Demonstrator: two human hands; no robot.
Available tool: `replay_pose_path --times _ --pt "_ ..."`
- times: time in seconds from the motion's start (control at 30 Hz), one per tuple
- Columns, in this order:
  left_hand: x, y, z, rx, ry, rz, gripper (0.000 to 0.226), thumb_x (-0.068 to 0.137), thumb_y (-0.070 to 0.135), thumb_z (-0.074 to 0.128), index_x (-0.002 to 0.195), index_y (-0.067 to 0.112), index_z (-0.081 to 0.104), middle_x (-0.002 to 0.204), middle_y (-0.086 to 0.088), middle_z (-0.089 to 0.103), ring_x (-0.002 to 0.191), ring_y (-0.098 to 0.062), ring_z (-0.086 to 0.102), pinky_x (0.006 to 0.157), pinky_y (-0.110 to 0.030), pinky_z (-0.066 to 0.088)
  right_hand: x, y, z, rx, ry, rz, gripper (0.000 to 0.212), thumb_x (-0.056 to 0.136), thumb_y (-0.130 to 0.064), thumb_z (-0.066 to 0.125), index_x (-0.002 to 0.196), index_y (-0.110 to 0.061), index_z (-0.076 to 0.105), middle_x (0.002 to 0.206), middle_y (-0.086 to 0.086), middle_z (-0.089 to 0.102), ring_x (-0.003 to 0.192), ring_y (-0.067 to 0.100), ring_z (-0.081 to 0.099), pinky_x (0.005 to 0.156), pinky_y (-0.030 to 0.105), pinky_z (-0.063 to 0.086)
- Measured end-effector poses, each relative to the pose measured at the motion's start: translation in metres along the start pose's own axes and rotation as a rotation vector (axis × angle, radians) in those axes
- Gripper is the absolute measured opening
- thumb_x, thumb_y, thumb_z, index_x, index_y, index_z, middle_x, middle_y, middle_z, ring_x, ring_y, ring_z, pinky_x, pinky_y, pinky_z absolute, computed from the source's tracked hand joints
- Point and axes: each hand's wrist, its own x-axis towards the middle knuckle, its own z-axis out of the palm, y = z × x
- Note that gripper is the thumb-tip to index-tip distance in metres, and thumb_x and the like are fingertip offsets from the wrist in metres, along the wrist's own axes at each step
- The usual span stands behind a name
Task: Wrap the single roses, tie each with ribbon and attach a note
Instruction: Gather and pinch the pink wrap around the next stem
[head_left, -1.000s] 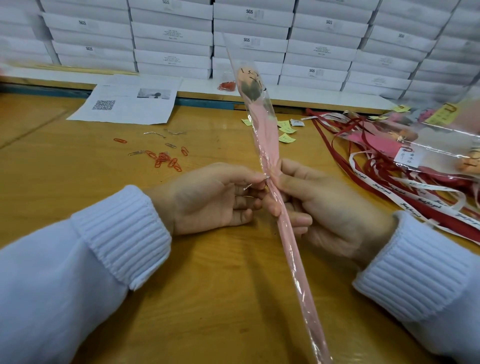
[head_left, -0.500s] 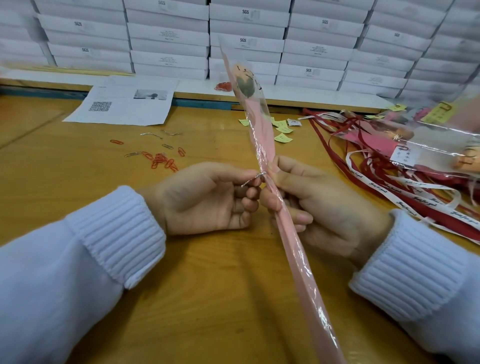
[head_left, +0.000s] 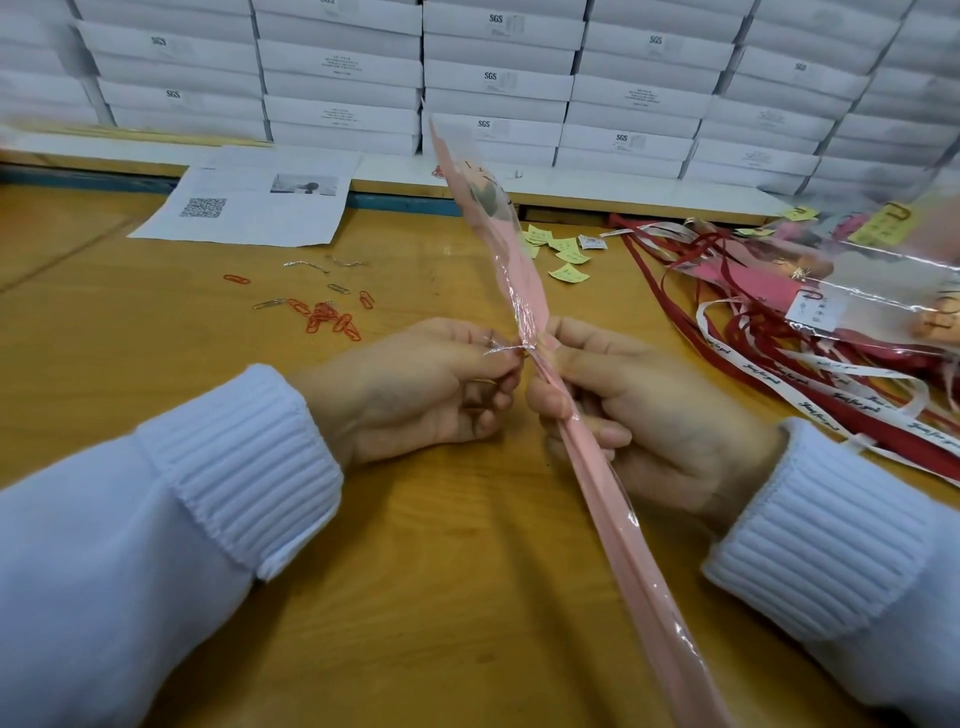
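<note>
A single rose in a long pink and clear wrap (head_left: 524, 291) stands tilted over the wooden table, its bloom up near the boxes and its tail running down past the lower right. My right hand (head_left: 639, 415) grips the wrap at its narrow middle. My left hand (head_left: 415, 389) pinches a thin silver wire tie (head_left: 501, 349) that sits against the wrap's left side. Red and white ribbons (head_left: 810, 384) lie in a heap to the right. Small yellow note slips (head_left: 563, 254) are scattered behind the rose.
Red and silver paper clips (head_left: 327, 314) and spare wire ties (head_left: 306, 265) lie left of centre. A printed sheet (head_left: 249, 202) lies at the back left. Finished wrapped roses (head_left: 852, 291) are stacked at the right. White boxes (head_left: 498, 78) line the back.
The wire tie in my left hand has come up against the wrap's pinched middle. Both hands shifted slightly, and the rose now leans a little more to the left at the top.
</note>
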Motion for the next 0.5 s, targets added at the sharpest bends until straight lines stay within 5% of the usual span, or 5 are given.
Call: replay_pose_path --times 0.2,0.33,0.5 --pt "-0.001 -0.001 0.009 0.071 0.097 0.080 0.007 0.095 0.007 0.048 0.093 0.006 0.054 0.080 -0.013 0.048 0.065 -0.013 0.045 0.061 -0.026 0.036 0.002 0.000 -0.002 0.069 -0.028 0.021 0.016 0.100 -0.012 0.031 0.094 -0.010 0.046 0.051 0.000 0.047 0.027 0.001 0.029 0.031 0.014 0.024" --pt "0.000 -0.005 0.012 0.019 0.100 0.088 0.011 0.096 0.007 0.047 0.104 0.005 0.054 0.078 -0.009 0.049 0.061 -0.009 0.046 0.061 -0.025 0.035 0.001 0.002 -0.004 -0.077 -0.011 -0.045 0.023 0.101 -0.020 0.037 0.085 -0.016 0.053 0.066 -0.006 0.051 0.044 0.001 0.050 0.045 0.011 0.040" --pt "0.002 -0.011 0.023 -0.087 0.110 0.065 0.017 0.095 0.001 0.047 0.088 0.011 0.060 0.086 -0.012 0.055 0.067 -0.012 0.048 0.058 -0.022 0.037 0.002 0.003 -0.005 -0.065 -0.019 -0.051 0.026 0.101 -0.024 0.038 0.082 -0.018 0.054 0.074 -0.003 0.050 0.051 0.000 0.054 0.050 0.012 0.044"
